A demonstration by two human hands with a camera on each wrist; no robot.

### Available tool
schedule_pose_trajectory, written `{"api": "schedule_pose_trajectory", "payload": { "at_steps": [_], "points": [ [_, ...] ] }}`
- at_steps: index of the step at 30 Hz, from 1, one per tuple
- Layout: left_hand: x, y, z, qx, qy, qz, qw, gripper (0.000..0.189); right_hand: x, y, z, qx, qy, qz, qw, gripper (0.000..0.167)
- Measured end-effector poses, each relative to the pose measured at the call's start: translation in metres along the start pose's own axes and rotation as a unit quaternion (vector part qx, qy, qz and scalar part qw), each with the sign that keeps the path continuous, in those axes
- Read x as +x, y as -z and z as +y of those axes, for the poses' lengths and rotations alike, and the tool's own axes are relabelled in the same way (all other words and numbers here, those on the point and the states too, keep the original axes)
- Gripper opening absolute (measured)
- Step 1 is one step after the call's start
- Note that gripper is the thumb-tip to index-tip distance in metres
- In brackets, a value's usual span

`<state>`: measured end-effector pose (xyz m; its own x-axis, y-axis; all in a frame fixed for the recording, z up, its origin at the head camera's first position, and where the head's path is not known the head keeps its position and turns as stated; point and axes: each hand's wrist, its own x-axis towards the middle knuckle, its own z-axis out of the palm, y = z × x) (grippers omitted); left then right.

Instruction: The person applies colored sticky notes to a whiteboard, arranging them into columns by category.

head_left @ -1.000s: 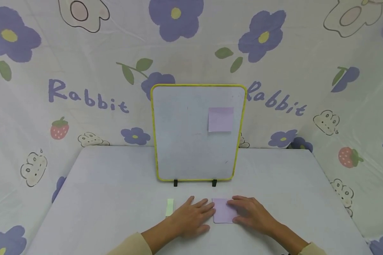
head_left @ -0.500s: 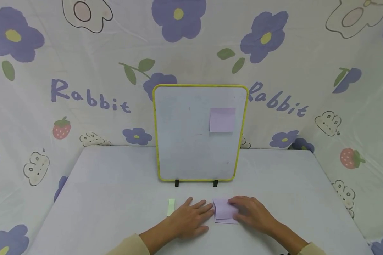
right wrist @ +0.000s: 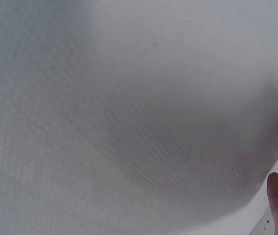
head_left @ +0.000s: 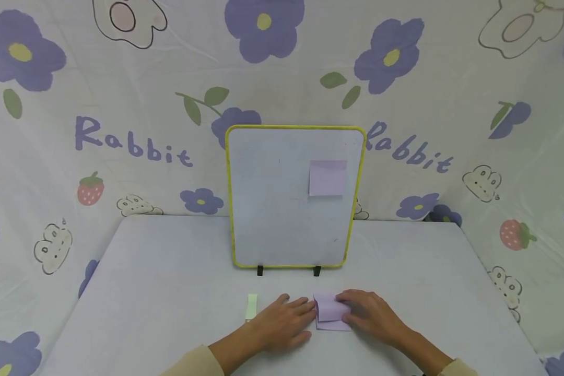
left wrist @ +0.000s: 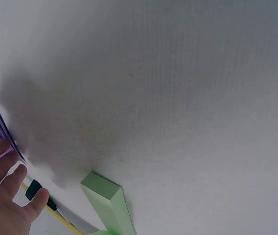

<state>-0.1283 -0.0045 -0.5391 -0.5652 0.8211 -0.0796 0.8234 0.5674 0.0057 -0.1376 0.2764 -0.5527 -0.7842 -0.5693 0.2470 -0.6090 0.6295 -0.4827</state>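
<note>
A pad of purple sticky notes [head_left: 333, 326] lies on the table in front of the whiteboard. Its top sticky note [head_left: 330, 308] is bent up, with the lower edge raised off the pad. My right hand [head_left: 373, 316] pinches that note at its right side, between thumb and fingers. At the pad's left edge, the fingertips of my left hand [head_left: 284, 321] rest with fingers spread and fairly straight. A narrow pale green sticky-note pad [head_left: 251, 307] lies just left of the left hand, partly behind it; in the left wrist view the green pad [left wrist: 107, 200] shows its thickness.
A whiteboard [head_left: 282, 219] with a yellow frame stands upright on black feet [head_left: 317, 271] behind the hands. One purple sticky note [head_left: 328, 178] is stuck at its upper right. A white cloth covers the table [head_left: 169, 271]; a patterned curtain [head_left: 136, 94] hangs behind.
The purple pad's top note lay flat a second ago; its lower edge has since curled upward under the right hand's fingers. My left hand has barely moved.
</note>
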Motion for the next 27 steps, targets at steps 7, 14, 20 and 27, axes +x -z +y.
{"api": "schedule_pose_trajectory", "payload": {
  "at_steps": [7, 14, 20, 27],
  "points": [
    [0.0031, 0.0032, -0.0028, -0.01, -0.016, 0.004, 0.9998, 0.051, -0.001, 0.002, -0.0024, 0.01, -0.031, -0.012, 0.9994, 0.035],
    [0.0042, -0.0017, -0.0022, -0.007, -0.006, -0.012, 0.9999, 0.054, -0.0008, 0.0024, -0.004, 0.003, -0.029, 0.0, 0.9996, 0.034],
    [0.0037, -0.0037, -0.0014, 0.008, -0.008, 0.002, 0.9999, 0.054, 0.0011, 0.0003, -0.0021, -0.04, 0.003, 0.032, 0.9987, 0.03],
    [0.0033, 0.0001, 0.0, 0.014, -0.01, 0.0, 0.9998, 0.054, 0.0014, 0.0021, -0.0075, 0.005, -0.037, 0.003, 0.9993, 0.031]
  ]
}}
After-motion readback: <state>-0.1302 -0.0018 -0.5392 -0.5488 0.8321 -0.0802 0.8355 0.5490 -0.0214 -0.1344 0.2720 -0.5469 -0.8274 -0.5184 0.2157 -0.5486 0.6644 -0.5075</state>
